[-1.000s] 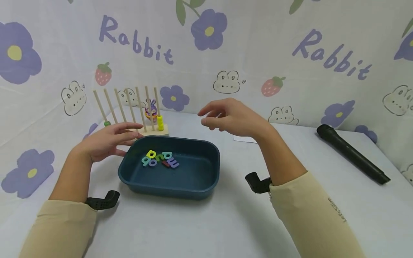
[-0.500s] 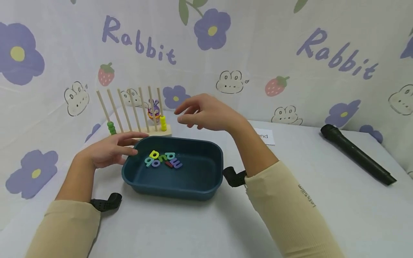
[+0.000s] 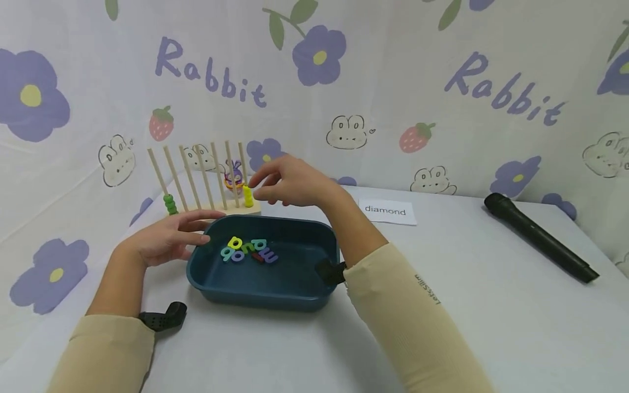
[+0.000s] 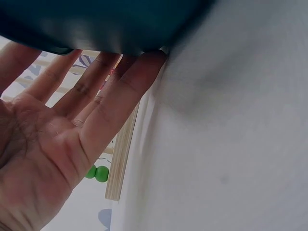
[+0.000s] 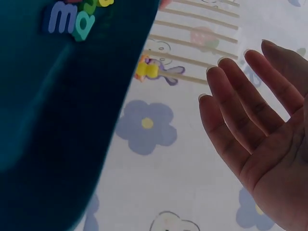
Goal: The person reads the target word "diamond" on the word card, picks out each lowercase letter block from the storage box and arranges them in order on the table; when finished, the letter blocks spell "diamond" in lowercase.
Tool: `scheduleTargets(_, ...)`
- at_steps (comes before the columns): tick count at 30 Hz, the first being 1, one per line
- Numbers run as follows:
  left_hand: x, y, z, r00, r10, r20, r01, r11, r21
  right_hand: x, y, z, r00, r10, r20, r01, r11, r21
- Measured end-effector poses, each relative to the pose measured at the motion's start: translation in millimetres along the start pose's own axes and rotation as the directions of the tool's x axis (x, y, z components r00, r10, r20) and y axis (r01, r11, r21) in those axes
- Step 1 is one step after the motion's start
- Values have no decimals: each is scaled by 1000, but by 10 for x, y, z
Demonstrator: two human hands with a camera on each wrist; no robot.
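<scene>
Head view, letters (image 3: 248,248) inside teal tray (image 3: 290,275), left fingers (image 3: 193,238) touching it

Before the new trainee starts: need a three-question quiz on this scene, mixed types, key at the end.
1. True or false: the right hand is holding nothing.

2. Short answer: what word is printed on the white card?

3. Multiple choice: where do the toy letters lie?
A. On the white card
B. Inside the blue tray
C. On the table, outside the tray

Key:
1. True; the right wrist view shows its palm and fingers with nothing in them.
2. "diamond"
3. B; they lie grouped toward the left in the head view.
</scene>
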State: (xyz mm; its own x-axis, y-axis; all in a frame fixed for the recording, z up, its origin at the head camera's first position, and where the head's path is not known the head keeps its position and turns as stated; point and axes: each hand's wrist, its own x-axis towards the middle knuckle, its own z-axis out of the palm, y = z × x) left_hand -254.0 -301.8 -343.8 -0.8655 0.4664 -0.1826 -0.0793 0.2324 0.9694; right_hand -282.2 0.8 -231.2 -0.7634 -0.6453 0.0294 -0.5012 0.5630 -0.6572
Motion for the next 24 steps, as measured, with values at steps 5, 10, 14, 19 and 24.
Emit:
scheduleTargets(5, -67, -62, -16, 1000, -3, 3, 3, 1000, 20, 106, -6, 135, 999, -16, 32, 15, 1000, 10)
scheduleTargets(10, -52, -62, -10, 1000, 5, 12, -6, 1000, 20, 169, 9, 191, 999, -5, 31, 5, 1000, -2)
scheduleTargets(14, -42, -56, -12, 1000, 3, 20, -3, 1000, 8, 226, 56, 244, 999, 28, 36, -28, 999, 20)
scheduleTargets(19, -47, -16, -18, 1000, 8, 11, -8, 1000, 26, 304, 139, 328, 999, 12, 48, -15, 998, 60)
scheduleTargets(24, -12, 6, 0, 1000, 11, 18, -12, 1000, 27, 327, 233, 385, 996, 20, 91, -20, 1000, 1)
